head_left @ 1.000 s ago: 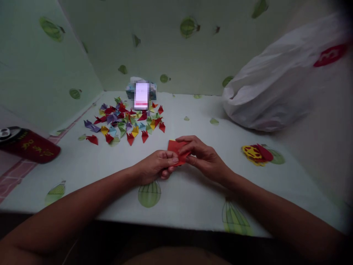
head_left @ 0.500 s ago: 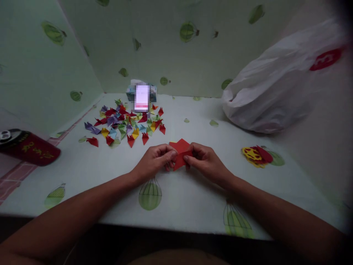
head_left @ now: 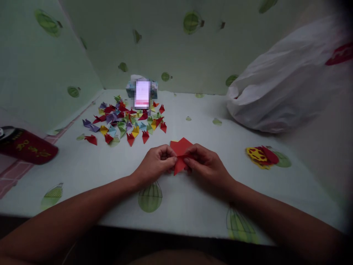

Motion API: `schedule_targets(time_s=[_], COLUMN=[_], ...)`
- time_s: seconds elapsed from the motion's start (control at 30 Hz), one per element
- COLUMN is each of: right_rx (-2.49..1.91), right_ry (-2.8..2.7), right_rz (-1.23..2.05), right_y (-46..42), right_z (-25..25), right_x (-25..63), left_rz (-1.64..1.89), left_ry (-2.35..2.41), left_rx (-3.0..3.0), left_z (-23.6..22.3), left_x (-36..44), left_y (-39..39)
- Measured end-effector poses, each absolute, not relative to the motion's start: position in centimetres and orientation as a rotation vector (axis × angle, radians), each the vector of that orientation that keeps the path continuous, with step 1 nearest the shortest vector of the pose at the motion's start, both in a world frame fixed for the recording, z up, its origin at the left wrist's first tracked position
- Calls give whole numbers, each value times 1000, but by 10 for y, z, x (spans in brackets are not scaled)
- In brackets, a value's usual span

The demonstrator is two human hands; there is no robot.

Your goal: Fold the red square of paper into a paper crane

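Red paper (head_left: 182, 146) in both hands (head_left: 158, 162) (head_left: 206, 162), can (head_left: 27, 146), white bag (head_left: 275, 92) (contents unclear)

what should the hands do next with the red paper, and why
Probably press the fold more firmly between the fingertips: the left hand and right hand both pinch the red paper near its middle, the fold shows between them, and pointed corners stick out above and below, so the shape seems not fully pressed down.

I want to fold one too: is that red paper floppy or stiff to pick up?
The red paper is probably light: left hand and right hand just pinch it. It likely bends easily yet keeps creases, since it shows pointed folds.
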State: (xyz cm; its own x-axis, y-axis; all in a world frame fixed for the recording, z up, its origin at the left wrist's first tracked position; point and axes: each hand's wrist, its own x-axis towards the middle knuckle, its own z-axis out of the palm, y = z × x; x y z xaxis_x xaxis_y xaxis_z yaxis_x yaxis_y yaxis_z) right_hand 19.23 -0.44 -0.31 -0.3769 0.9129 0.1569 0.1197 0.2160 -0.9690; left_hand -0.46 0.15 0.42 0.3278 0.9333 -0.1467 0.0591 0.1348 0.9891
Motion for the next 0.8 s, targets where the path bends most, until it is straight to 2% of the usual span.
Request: schedule_targets(time_s=[0.37, 0.8], right_rx=[-869, -884], right_ry=[-1947, -1985], right_rz=[844, 827], right_y=[-1, 0], right_z=[-7, -9], right_x=[198, 198], left_rz=[799, 749], left_ry=[959, 985], left_rx=[1061, 1088], left_z=[0, -1], left_x=[-5, -6], left_y=[3, 4])
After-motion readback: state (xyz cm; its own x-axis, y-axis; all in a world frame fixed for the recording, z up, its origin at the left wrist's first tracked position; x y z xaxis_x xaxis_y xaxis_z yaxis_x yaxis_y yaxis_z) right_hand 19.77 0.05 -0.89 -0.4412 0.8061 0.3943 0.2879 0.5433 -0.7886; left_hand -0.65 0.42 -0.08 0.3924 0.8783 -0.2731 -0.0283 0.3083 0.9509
